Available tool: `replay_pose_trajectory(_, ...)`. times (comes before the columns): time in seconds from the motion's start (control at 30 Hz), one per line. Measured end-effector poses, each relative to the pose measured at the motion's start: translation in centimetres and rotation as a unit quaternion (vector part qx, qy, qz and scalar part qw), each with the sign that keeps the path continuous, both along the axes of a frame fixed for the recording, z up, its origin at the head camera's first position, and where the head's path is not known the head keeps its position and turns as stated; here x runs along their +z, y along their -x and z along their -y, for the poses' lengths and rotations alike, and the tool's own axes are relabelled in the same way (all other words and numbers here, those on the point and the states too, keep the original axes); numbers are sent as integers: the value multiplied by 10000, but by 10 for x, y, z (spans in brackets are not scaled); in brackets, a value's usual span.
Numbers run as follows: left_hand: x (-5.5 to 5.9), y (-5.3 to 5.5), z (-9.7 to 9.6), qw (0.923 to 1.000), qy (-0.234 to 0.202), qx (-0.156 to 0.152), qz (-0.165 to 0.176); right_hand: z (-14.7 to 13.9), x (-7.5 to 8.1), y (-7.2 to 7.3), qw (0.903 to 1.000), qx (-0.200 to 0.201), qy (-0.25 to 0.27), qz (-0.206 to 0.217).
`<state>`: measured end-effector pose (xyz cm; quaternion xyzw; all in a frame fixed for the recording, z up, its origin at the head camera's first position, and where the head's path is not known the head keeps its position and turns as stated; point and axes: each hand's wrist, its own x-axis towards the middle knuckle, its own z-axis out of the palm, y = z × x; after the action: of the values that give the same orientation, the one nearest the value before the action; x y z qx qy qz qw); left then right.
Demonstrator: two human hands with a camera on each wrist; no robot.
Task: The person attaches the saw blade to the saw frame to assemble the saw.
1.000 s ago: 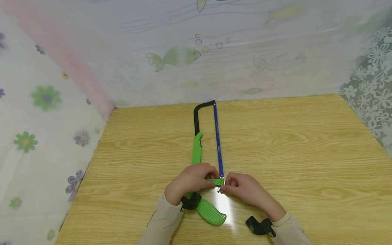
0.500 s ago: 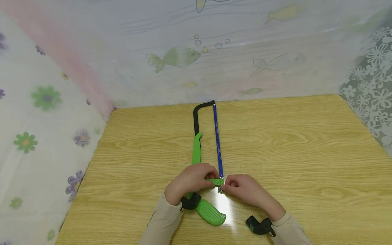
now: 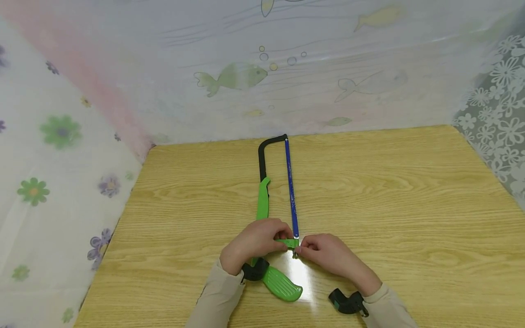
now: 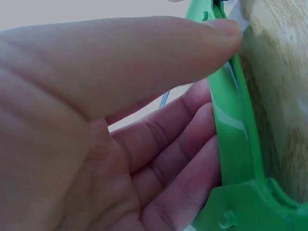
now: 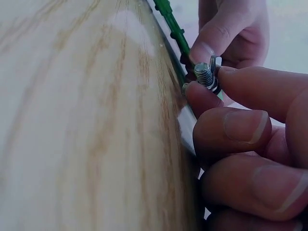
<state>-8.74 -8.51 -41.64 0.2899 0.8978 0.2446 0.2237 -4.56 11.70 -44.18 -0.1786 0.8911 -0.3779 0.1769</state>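
A hacksaw (image 3: 263, 200) lies flat on the table, with a green handle and body, a black front frame and a blue blade (image 3: 291, 191) on its right side. My left hand (image 3: 258, 239) grips the green lower arm (image 4: 236, 125) of the saw, thumb on one side and fingers on the other. At the near end of the blade, my right hand (image 3: 326, 253) pinches a metal wing nut (image 5: 213, 65) between thumb and index finger. Threads of a bolt (image 5: 203, 74) stick out through the nut. Part of the nut is hidden by the fingertips.
The wood-grain table (image 3: 389, 191) reaches back to a fish-patterned curtain (image 3: 229, 105). Flowered sheets (image 3: 61, 182) hang at both sides. Each wrist wears a black camera mount (image 3: 346, 301). The saw's grip (image 3: 283, 284) lies beside the left wrist.
The wing nut has turned to a different angle, and my right thumb and fingertips have shifted slightly around it. My left hand and the hacksaw have stayed in place.
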Motion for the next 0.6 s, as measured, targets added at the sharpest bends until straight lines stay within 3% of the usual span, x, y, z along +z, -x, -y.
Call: replay_pose_trajectory(0.6,2,-1,0,10000,28,3,-29,3,-2,-1,9991,-99,-401,-125)
